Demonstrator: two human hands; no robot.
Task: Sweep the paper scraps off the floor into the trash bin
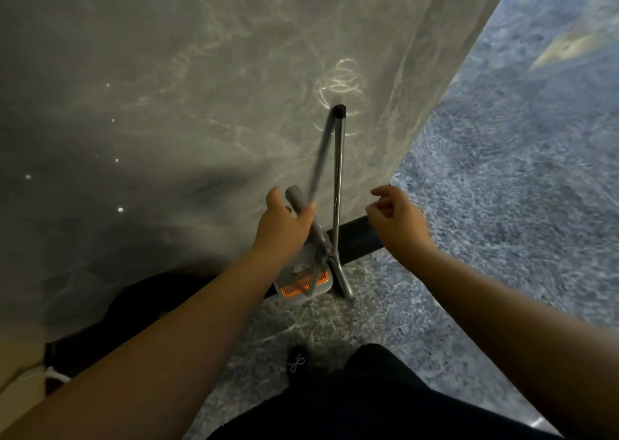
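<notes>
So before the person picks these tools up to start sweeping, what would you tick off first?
1. Left hand grips the grey plastic dustpan handle: ok.
2. Right hand holds the shiny metal pole: not ok, it is apart from it, holding nothing.
3. Pole leans on the pale glossy wall: ok.
4. Grey dustpan with orange comb sits at the floor: ok.
5. Paper scraps in sight: not ok.
6. Trash bin in sight: not ok.

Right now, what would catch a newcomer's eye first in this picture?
Probably the shiny metal broom pole leaning on the pale grey wall at centre, with light swirls reflected around its black cap. Just below, the left hand grips the grey dustpan handle above an orange-toothed grey dustpan, while the right hand hovers beside the pole, holding nothing.
</notes>
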